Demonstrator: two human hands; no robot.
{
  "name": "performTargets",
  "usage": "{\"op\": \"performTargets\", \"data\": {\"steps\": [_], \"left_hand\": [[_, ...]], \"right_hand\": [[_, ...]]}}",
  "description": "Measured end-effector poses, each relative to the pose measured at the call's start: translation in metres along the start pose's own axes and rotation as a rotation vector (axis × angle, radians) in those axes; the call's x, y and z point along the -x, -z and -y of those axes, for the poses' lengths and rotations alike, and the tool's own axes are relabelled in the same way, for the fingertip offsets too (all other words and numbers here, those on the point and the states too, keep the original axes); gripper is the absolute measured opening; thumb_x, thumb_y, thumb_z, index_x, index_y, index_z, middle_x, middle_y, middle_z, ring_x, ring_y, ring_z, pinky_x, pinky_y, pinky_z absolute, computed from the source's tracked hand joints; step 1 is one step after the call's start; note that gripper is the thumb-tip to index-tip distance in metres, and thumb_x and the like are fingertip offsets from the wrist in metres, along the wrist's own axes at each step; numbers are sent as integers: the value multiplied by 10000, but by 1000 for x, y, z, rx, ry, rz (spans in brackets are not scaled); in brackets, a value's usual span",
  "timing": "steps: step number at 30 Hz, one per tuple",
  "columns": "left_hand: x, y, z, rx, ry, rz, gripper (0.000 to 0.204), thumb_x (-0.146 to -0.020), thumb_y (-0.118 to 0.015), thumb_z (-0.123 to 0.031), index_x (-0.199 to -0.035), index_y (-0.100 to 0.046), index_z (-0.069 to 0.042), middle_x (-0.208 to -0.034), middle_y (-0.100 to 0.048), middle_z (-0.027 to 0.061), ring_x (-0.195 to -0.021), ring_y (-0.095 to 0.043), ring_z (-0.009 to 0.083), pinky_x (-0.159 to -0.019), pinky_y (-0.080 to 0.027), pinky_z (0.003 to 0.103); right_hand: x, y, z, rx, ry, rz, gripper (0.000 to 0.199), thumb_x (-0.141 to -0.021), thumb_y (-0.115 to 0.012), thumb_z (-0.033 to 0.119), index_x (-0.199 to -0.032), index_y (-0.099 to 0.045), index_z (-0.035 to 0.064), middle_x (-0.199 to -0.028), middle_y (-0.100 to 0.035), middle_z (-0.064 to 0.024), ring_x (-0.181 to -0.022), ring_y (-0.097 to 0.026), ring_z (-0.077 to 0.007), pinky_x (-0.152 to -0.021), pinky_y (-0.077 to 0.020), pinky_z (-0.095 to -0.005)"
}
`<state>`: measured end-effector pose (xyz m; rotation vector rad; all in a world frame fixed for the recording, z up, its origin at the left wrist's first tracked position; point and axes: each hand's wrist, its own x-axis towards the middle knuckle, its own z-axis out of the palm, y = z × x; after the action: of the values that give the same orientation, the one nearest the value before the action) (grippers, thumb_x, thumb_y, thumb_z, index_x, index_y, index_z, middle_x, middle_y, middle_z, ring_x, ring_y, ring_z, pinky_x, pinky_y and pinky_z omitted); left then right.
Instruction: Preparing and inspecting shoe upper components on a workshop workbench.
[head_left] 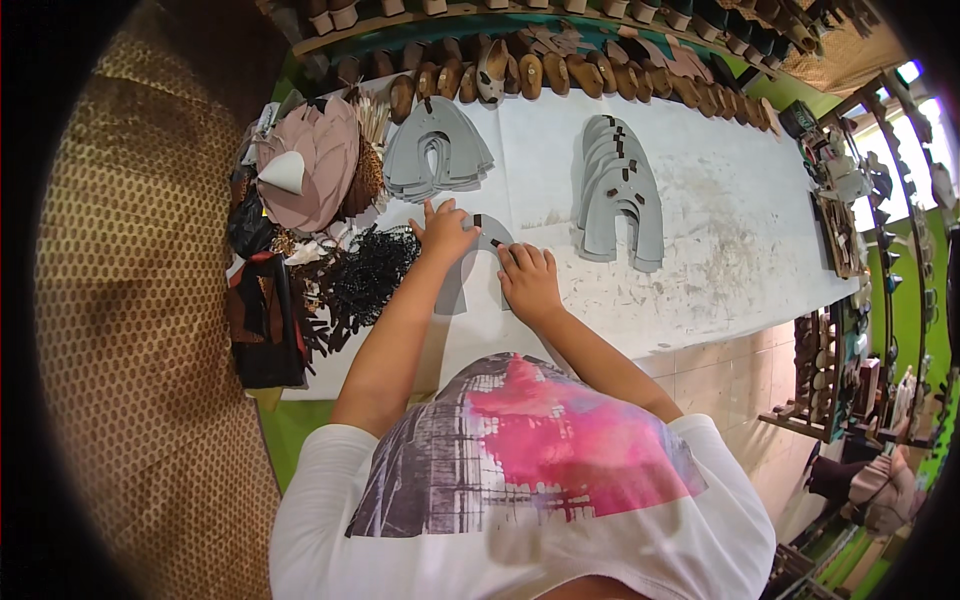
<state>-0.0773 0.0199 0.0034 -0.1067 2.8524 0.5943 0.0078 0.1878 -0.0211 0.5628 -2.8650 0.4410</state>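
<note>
A person's bare hands work near the close edge of a white table (735, 225), with the person's body against the middle of that edge. Between the hands lies a flat grey arch-shaped piece (452, 292), its curve pointing far. The left hand (446, 232) rests at the curve's left side, fingers spread and unclenched. The right hand (529, 280) has bent fingers, fingertips beside a small dark tab (496, 243) on the curve; I cannot tell whether they pinch it.

Just beyond the left hand sits a stack of similar grey arches (432, 150); farther right is a fanned stack (622, 200). A strip of white tabletop separates the stacks, and a broader, smudged stretch runs to the right edge. Leftward, room is tight: black tangled material (375, 272) and pink leaf-shaped pieces (310, 165) crowd that edge. Brown shoe forms (600, 75) line the far edge.
</note>
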Motion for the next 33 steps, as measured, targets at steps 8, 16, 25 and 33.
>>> {"op": "performTargets", "data": {"steps": [8, 16, 25, 33], "left_hand": [[35, -22, 8, -217, -457, -328, 304, -775, -627, -264, -1069, -596, -190, -1350, -388, 67, -1308, -267, 298, -991, -119, 659], [60, -40, 21, -176, -485, -365, 349, -832, -561, -335, -1167, -574, -238, -1364, -370, 83, -1309, -254, 304, -991, -112, 646], [62, -39, 15, -158, -367, -320, 324, -832, -554, -353, -1147, -590, -283, -1396, -341, 101, -1327, -224, 315, -1009, -91, 632], [74, -46, 17, -193, -333, -294, 487, -848, -516, -404, -1311, -434, -276, -1442, -249, 143, -1344, -170, 343, -1009, -52, 638]], "right_hand": [[1, -4, 0, -24, -32, -23, 458, -828, -525, 262, -1255, -468, 106, -1170, -479, -61, -1153, -417, -222, -973, -283, -484], [-5, 3, 6, 27, 7, 6, 450, -819, -515, 243, -1243, -475, 99, -1154, -478, -67, -1101, -439, -221, -944, -296, -485], [-19, 2, 12, 113, -37, 124, 492, -752, -531, 265, -1219, -513, 110, -1073, -505, -63, -1012, -471, -220, -858, -375, -471], [-20, -4, 13, 121, -22, 96, 494, -754, -537, 278, -1216, -517, 104, -1084, -497, -71, -1023, -457, -227, -870, -371, -474]]}}
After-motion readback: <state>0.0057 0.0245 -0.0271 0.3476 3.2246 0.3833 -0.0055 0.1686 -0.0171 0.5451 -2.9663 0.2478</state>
